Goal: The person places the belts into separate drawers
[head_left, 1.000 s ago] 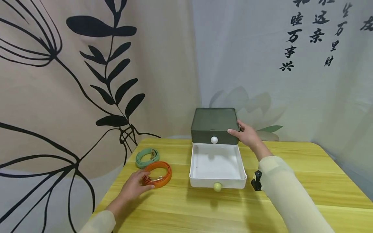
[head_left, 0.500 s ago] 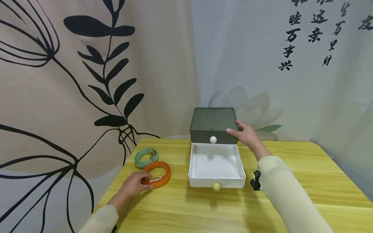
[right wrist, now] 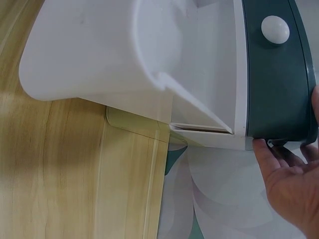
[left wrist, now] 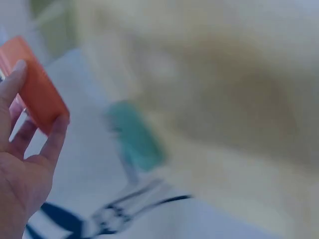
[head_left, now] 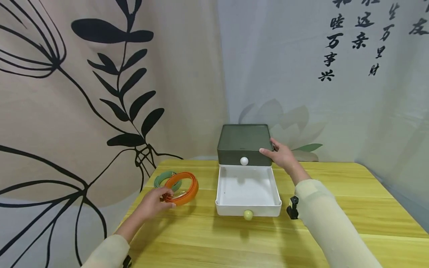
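In the head view my left hand [head_left: 154,203] pinches the near-left side of a coiled orange strap [head_left: 192,191] with a metal clasp. The strap is tilted up off the table. In the left wrist view, thumb and fingertips press on the orange strap [left wrist: 42,94] from both sides. Behind it lies a coiled green strap [head_left: 161,180], partly covered. My right hand [head_left: 284,158] grips the right side of a small drawer box [head_left: 246,137] with a dark green top. Its thumb lies at the front corner. The lower white drawer [head_left: 222,209] is pulled out, with nothing inside.
The upper drawer has a white knob [head_left: 244,160] and stands closed. A yellow-green knob [head_left: 248,215] sticks out from the lower drawer's front. Everything rests on a wooden table [head_left: 201,242], with a printed curtain [head_left: 194,74] hanging behind its far edge.
My left hand has lifted the orange strap from the table, tipping it up and slightly away, so it now overlaps the green strap. The right hand stays on the box.
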`<state>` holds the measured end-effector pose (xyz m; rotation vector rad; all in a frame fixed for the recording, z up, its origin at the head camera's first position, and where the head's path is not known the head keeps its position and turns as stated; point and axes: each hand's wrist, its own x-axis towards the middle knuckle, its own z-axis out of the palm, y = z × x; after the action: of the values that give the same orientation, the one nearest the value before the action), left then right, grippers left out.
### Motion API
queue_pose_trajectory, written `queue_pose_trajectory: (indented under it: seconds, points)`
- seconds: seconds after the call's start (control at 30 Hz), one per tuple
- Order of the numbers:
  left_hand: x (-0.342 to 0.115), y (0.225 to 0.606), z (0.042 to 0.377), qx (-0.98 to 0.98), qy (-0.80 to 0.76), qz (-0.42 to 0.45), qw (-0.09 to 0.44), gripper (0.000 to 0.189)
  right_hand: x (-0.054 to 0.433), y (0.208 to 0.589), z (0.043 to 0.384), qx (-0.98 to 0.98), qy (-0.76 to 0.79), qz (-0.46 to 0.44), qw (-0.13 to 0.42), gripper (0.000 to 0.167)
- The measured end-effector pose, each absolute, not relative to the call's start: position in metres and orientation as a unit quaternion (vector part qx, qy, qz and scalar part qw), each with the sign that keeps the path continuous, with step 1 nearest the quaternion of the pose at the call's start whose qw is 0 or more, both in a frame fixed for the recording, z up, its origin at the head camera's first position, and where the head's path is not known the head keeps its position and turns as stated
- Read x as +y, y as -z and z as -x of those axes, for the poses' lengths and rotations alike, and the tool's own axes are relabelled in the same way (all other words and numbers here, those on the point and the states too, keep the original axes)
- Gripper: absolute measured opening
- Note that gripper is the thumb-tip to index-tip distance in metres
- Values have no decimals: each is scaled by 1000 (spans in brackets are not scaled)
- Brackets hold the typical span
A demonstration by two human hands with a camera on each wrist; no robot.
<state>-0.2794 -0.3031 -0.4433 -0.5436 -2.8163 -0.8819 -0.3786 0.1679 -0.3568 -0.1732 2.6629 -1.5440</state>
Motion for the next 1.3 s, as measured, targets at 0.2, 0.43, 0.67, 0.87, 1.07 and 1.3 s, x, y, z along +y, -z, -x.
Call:
queue_pose_trajectory:
  seconds: [0.2, 0.43, 0.67, 0.87, 1.07, 1.3]
  points:
    - [-258, 377, 275, -917, 289, 270, 39, 30, 167, 355, 377, 863, 501, 61, 30, 91]
    - [-172, 350, 290, -893, 273, 356, -33, 26, 169, 358, 379, 868, 493, 55, 32, 90]
    - [-125, 374, 317, -897, 235, 373, -46, 27, 167, 359, 381, 867, 493, 64, 24, 89]
    - [-104, 391, 327, -920, 164, 356, -21, 27, 169, 357, 379, 867, 493, 69, 18, 88]
    - [-104, 399, 318, -929, 169, 326, 46, 32, 170, 359, 378, 865, 496, 66, 21, 88]
    - [-117, 403, 264, -893, 337, 261, 146, 34, 168, 357, 377, 864, 499, 64, 22, 89]
